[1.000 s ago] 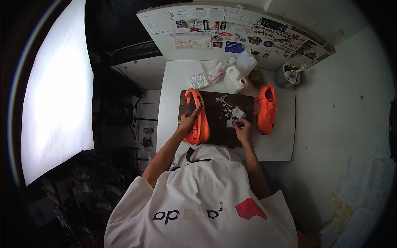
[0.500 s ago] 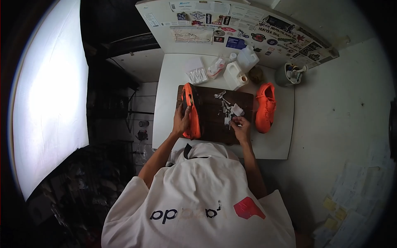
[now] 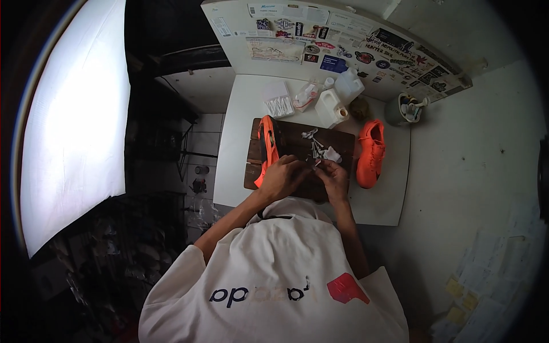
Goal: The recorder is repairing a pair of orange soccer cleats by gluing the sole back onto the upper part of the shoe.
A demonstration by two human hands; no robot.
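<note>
My left hand (image 3: 284,177) and my right hand (image 3: 333,178) meet over the near part of a dark wooden board (image 3: 297,127). My right fingers pinch a small white cotton swab (image 3: 317,164). Close beside it, my left fingers are drawn together, and what they hold is hidden. An orange shoe (image 3: 266,150) rests on its side at the board's left, its dark sole turned right, with no hand on it. Just beyond my fingertips lie several loose swabs (image 3: 315,147) and a crumpled white wad (image 3: 331,154).
Right of the board stands a second orange shoe (image 3: 370,155). Behind the board are a box of swabs (image 3: 278,106), a clear plastic bag (image 3: 306,96), a white jug (image 3: 330,108), a translucent bottle (image 3: 349,86) and a brown round thing (image 3: 359,107). A pot of tools (image 3: 404,110) is at the back right.
My left hand has let go of the orange shoe and moved right to meet my right hand. The shoe stays on its side. The whole view has shifted slightly.
</note>
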